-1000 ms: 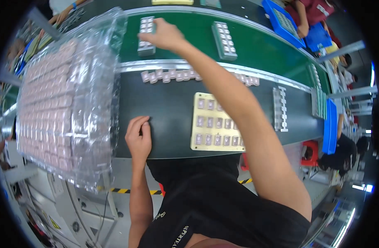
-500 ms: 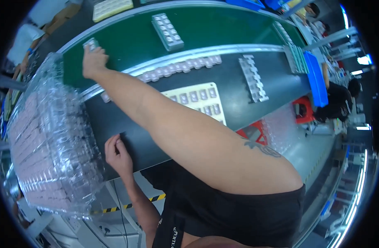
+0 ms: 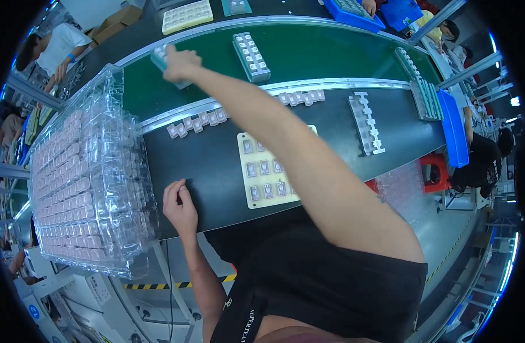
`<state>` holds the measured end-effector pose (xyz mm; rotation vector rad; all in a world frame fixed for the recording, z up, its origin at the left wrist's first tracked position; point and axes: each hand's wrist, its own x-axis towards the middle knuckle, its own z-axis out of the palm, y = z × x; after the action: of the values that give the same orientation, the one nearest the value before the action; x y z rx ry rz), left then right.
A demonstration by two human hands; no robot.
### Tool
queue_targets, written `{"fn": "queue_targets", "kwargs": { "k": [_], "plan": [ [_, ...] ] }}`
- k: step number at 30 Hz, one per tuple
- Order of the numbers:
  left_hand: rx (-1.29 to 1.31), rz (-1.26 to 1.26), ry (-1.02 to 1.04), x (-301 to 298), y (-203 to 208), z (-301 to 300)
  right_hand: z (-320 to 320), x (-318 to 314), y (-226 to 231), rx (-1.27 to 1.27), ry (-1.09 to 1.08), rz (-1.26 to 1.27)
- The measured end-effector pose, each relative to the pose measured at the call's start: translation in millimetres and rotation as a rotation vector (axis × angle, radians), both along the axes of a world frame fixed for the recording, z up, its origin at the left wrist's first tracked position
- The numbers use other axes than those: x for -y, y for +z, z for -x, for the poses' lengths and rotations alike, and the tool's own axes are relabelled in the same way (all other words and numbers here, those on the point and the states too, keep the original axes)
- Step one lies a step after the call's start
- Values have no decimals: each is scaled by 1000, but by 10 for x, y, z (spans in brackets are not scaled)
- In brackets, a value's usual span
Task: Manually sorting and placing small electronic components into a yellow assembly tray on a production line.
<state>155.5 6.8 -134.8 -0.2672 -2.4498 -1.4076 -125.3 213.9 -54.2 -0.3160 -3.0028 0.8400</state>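
My right hand [image 3: 183, 64] reaches far across to the green conveyor belt. Its fingers are closed over a long grey-green block [image 3: 158, 57], whose middle they cover. Beside the near table edge rests my left hand [image 3: 181, 210], fingers loosely curled and thumb apart, with nothing visible in it. To its right lies a cream tray [image 3: 243, 171] with small pinkish clear pieces in its pockets, partly hidden by my right arm. Similar small pieces [image 3: 198, 123] stand in a row along the belt's metal rail, the arm crossing over them.
A tall stack of clear plastic trays [image 3: 111, 171] stands at the left. Another block [image 3: 252, 57] with white pieces sits on the belt. On the right are a toothed grey strip [image 3: 365, 123], green blocks [image 3: 425, 100] and a blue bin [image 3: 454, 131]. Co-workers sit across and beside.
My right hand has moved right along the belt with the block, more of which now shows. The view has shifted, uncovering more of the cream tray. My left hand stays by the table edge.
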Motion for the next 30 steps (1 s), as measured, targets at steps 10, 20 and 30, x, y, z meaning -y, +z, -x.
{"fn": "queue_targets", "kwargs": {
  "k": [10, 20, 30],
  "plan": [
    [-25, -6, -5, -12, -3, -5, -2184, -2975, 291, -331, -223, -166],
    [-62, 122, 15, -67, 3, 3, -3972, -4310, -259, -203, -448, -242],
    [115, -402, -232, -970, 5, 530, -4233, -4202, -336, -162, -388, -62]
  ]
}}
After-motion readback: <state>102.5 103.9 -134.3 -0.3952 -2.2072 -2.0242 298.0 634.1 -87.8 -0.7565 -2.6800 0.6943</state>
